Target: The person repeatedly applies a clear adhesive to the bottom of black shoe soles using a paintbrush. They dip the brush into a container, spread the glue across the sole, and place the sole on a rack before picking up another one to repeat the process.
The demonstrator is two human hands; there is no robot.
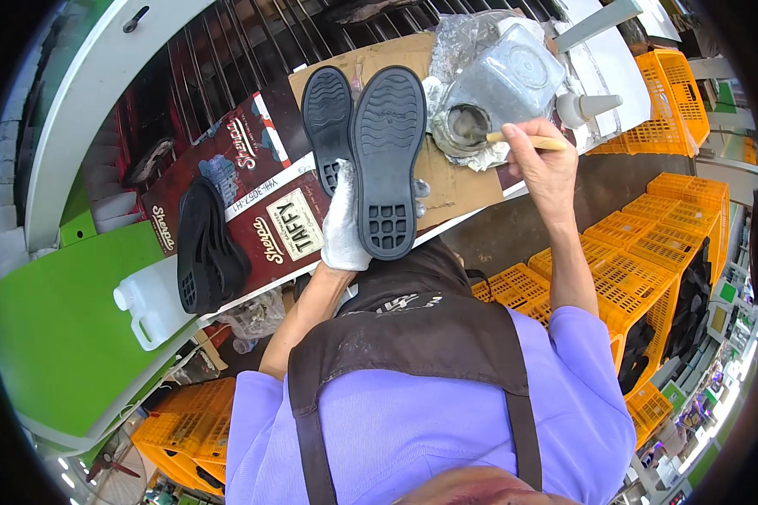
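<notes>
My left hand (pixel 345 229), in a white glove, is closed round a black shoe sole (pixel 389 139). The sole's wavy tread and heel grid face me. A second black sole (pixel 327 109) sits behind it to the left, partly covered; whether the hand grips that one too I cannot tell. My bare right hand (pixel 542 164) pinches the light handle of a brush (pixel 526 141). The brush's tip is down inside a round open jar (pixel 456 139) with smeared edges, so its bristles are hidden. A sheet of cardboard (pixel 459 189) lies under the jar.
Several stacked black soles (pixel 206 244) stand on printed dark-red board (pixel 265 227) at left, near a white jug (pixel 152 299). A clear plastic container (pixel 518 71) and a white nozzle bottle (pixel 588 108) are beyond the jar. Orange crates (pixel 632 278) are stacked at right. Metal rollers (pixel 227 50) run behind.
</notes>
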